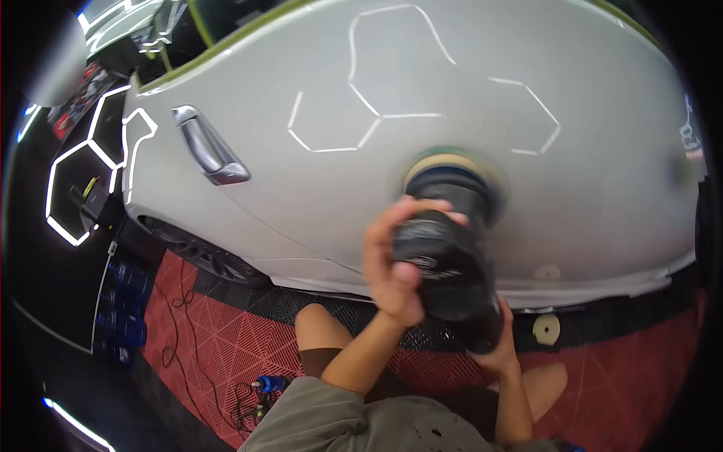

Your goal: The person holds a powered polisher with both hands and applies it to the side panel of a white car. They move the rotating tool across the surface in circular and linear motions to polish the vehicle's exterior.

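Note:
A black polisher [452, 267] stands out in front of me, its round pad [440, 160] against the white car door [316, 192]. The pad's edge is blurred. My left hand [390, 275] is wrapped round the polisher's head from the left, fingers over its top and thumb on the near side. Lower down on the right, my right hand [503, 343] grips the polisher's handle; part of that hand is hidden behind the tool. Bright hexagonal light reflections show on the door above the pad.
A chrome door handle [211, 151] juts out on the left, above a dark wheel [199, 248]. On the floor lie a pale round pad [547, 330], black cables [192, 361] and a blue item [269, 383]. Blue containers [120, 324] stand at far left. Red tiles [241, 324] cover the floor.

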{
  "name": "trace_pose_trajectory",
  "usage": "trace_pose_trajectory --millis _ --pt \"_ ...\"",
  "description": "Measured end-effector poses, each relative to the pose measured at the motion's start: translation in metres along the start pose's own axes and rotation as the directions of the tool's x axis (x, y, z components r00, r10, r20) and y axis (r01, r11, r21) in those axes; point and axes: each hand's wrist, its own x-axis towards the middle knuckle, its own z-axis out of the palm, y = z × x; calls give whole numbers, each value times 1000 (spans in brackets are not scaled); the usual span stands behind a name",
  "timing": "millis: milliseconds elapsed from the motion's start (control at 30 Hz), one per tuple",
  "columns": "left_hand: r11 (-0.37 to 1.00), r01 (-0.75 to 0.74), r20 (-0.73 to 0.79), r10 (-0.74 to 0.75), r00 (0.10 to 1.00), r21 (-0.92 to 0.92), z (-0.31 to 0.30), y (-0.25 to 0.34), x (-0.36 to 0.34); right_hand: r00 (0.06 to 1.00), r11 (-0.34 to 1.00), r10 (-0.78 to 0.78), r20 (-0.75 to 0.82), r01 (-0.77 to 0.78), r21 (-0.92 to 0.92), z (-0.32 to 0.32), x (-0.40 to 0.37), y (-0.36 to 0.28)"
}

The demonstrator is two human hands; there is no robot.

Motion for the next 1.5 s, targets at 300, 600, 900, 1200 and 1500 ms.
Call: trace_pose_trajectory --millis 300,600,900,1200,1500 --pt "991 -128 -207 132 969 32 -112 45 27 908 966 -216 359 253 -59 68 81 -65" --pt "980 -149 -228 177 957 131 -144 54 29 858 951 -264 440 307 -30 86 92 -53" --pt "974 -176 -224 204 953 140 -143 55 35 880 967 -212 425 251 -39 88 91 -54" --pt "970 -228 -235 242 942 83 -145 50 38 864 958 -232 446 282 -47 84 93 -56" --pt "974 -216 -217 226 950 69 -158 46 21 929 949 -141 341 225 -220 105 79 -33"
